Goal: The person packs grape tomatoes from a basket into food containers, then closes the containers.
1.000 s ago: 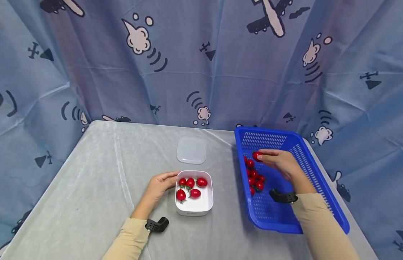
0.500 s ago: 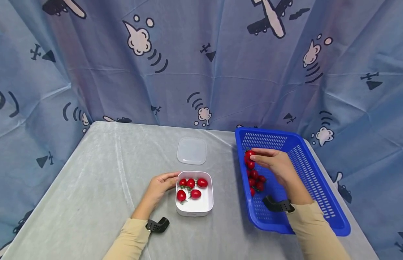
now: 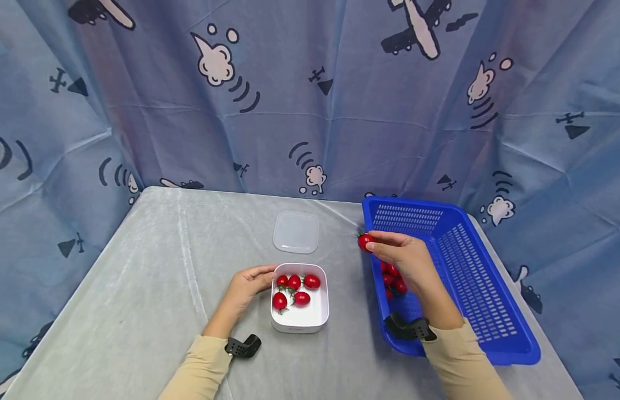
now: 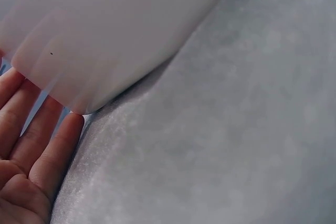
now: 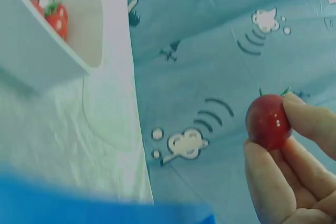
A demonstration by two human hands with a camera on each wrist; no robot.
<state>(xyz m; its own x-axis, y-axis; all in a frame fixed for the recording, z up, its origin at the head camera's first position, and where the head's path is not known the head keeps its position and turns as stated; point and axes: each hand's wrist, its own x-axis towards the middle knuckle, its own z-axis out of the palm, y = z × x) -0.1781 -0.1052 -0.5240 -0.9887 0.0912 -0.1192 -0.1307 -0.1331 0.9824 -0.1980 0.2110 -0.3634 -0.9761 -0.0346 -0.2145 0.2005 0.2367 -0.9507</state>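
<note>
My right hand (image 3: 402, 258) pinches a red cherry tomato (image 3: 365, 241) between thumb and fingers, at the left rim of the blue basket (image 3: 495, 278). The right wrist view shows the same tomato (image 5: 269, 121) with green sepals on top. Several more tomatoes (image 3: 399, 285) lie along the basket's left side, partly behind the right hand. A white square box (image 3: 315, 316) stands mid-table with several tomatoes (image 3: 301, 299) inside. My left hand (image 3: 247, 286) touches the box's left side; in the left wrist view its fingers (image 4: 58, 153) lie nearly straight against the box wall (image 4: 115, 40).
A translucent square lid (image 3: 296, 232) lies flat behind the box. A pale cloth (image 3: 140, 278) covers the table. The patterned blue curtain (image 3: 270, 94) hangs along the table's back edge and sides. The basket stands at the table's right edge.
My right hand has carried the pinched tomato leftward from inside the basket to over its left rim. The left hand and the box have stayed in place.
</note>
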